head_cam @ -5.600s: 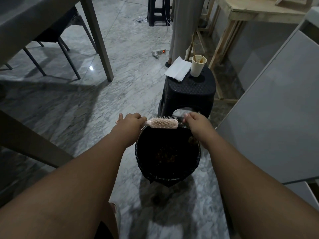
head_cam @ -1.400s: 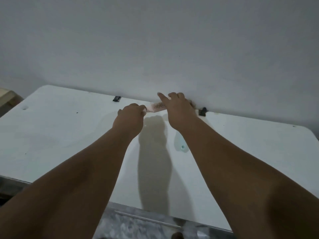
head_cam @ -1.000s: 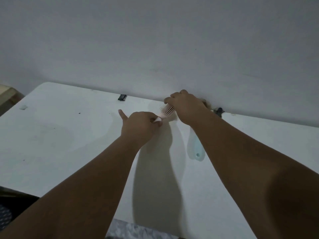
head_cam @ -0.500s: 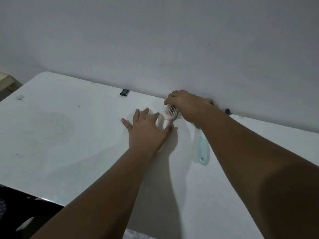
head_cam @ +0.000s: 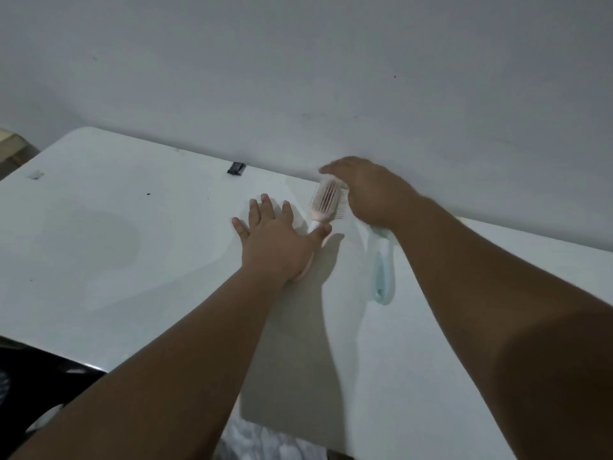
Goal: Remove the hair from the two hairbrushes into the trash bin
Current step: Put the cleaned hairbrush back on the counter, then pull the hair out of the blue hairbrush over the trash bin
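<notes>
The pink hairbrush lies bristles up on the white table, near the wall. My left hand rests flat over its handle, fingers spread and thumb against the neck. My right hand, blurred, hovers at the far right side of the pink brush's head, with its fingers reaching over the top end. Its palm side is hidden. The light blue hairbrush lies to the right with its handle pointing toward me. Its head is hidden under my right hand and wrist. No trash bin is clearly in view.
A grey wall rises right behind the table. A small black clip sits at the table's back edge. A dark object shows below the table's front left edge, and pale marbled floor shows under my arms.
I turned from the trash bin to the white table. The pink brush came down onto it, my left hand opened flat over the handle, and my right hand slid off the brush head to the right.
</notes>
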